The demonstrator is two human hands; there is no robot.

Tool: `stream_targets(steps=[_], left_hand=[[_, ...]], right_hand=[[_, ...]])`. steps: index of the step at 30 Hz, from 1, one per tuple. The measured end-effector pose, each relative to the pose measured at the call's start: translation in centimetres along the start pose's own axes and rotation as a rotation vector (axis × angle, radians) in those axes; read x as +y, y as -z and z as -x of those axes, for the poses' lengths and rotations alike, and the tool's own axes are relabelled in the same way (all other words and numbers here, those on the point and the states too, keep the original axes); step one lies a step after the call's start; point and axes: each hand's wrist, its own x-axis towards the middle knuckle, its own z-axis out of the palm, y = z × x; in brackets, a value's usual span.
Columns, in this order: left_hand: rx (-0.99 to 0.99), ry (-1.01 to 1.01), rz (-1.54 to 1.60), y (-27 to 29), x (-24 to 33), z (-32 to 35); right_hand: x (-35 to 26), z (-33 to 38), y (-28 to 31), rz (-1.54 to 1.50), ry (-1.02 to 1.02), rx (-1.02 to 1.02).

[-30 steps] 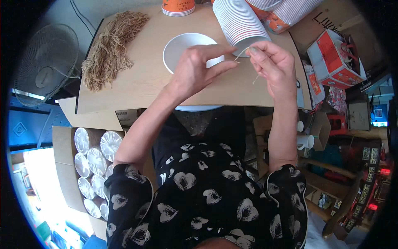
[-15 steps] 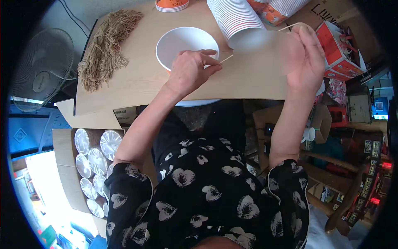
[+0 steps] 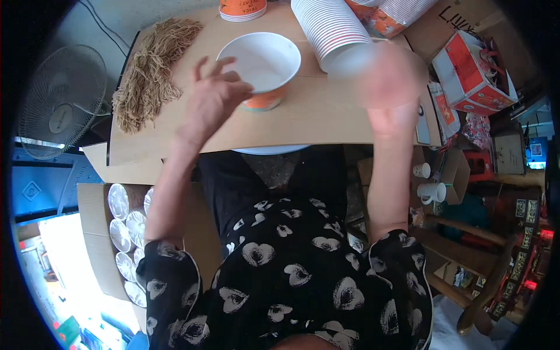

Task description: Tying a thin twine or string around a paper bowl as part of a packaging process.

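Observation:
A wide paper bucket (image 3: 265, 100), white inside with an orange printed outside, stands on the brown tabletop (image 3: 309, 125). My left hand (image 3: 217, 96) is at its left side, fingers apart and bent, with nothing visible in them. To the right, near the mouth of a stack of nested white paper buckets (image 3: 326, 29) lying on its side, is my right hand (image 3: 391, 87). Its fingers are smeared, so I cannot see what they hold. A thick bundle of tan strings (image 3: 153, 76) lies on the table's left side.
An orange bucket (image 3: 242, 10) sits at the far edge. More wrapped buckets (image 3: 388, 20) lie behind the stack. A red and white box (image 3: 475, 70) is at right. Below left, a carton (image 3: 96, 233) holds several plastic-wrapped stacks; a fan (image 3: 61, 102) stands left. White cups (image 3: 431, 191) are lower right.
The thin tan string ends seen at both hands no longer show. My left hand has moved left and its fingers have spread; my right has moved left and down. The bucket has tilted slightly.

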Motion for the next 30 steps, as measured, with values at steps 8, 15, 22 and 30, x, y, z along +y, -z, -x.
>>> stream_targets(steps=[8, 15, 22, 30], left_hand=[[0.154, 0.266, 0.824, -2.6, 6.5, -2.8], [-0.191, 0.521, 1.335, 0.2, 7.3, -0.4], [-0.415, 0.396, 1.102, 2.8, 6.8, 1.8], [-0.408, 0.131, 0.875, 3.2, 4.5, 1.4]], right_hand=[[7.2, -1.4, -1.2, -0.239, -0.111, -0.033], [8.9, 0.0, -0.1, -0.076, -0.083, 0.038], [7.2, 6.3, -0.5, 1.103, 0.082, -0.468], [7.3, 7.3, 0.5, 1.024, -0.151, -0.468]])
